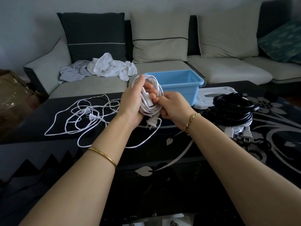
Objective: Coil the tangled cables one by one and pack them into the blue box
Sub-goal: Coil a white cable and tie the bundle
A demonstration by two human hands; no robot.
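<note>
Gripping nearly finished coil of white cable [147,110] with left hand [132,101], pinching loops with right hand [174,106], near blue plastic box [179,93]; packing nothing yet; leaving thin white tangled cable [78,118] uncoiled.

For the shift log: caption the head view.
Left hand and right hand hold a white coil before the blue box; tangled cable on the table.

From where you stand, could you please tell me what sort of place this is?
Most likely a home living room: a sofa with loose cushions, crumpled clothes left on its seat, and a low, dark patterned coffee table carrying the blue box.
</note>
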